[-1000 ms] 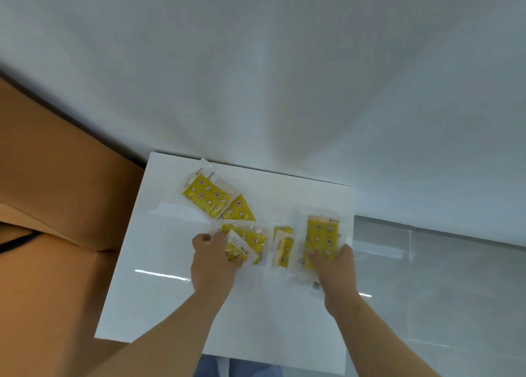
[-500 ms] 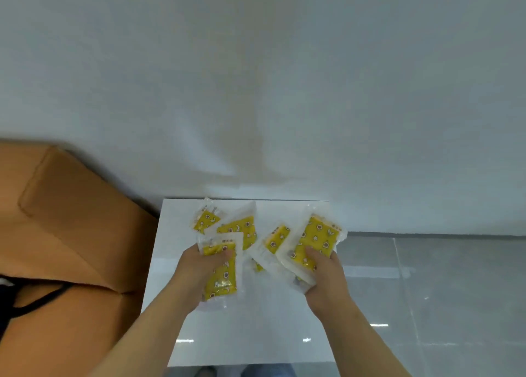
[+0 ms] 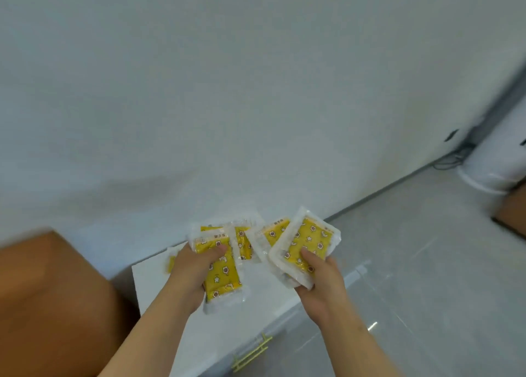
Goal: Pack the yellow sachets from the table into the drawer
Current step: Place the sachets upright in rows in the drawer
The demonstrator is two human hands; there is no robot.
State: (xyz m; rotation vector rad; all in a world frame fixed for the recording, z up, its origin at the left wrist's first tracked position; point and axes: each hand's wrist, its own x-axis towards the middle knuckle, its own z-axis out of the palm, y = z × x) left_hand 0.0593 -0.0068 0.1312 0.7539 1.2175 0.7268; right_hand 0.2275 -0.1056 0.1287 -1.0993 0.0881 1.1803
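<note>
My left hand [image 3: 191, 274] grips a bunch of yellow sachets [image 3: 223, 274] with star prints and clear white edges, thumb across the top one. My right hand [image 3: 318, 281] holds a second stack of yellow sachets [image 3: 308, 244], thumb pressed on its face. Both bunches are lifted above the white table top [image 3: 256, 297]. One more yellow sachet [image 3: 171, 263] peeks out on the table behind my left hand. Below the table's front edge is a drawer front with a gold handle [image 3: 252, 354]; the drawer looks closed.
A brown cardboard box [image 3: 54, 305] stands close on the left of the table. A white wall rises behind. Grey tiled floor [image 3: 427, 277] spreads to the right, with a white cylinder [image 3: 495, 160], cables and another brown box at the far right.
Both hands have lifted their sachets higher off the table and fanned them. The view has swung to the right, showing the drawer handle and the floor.
</note>
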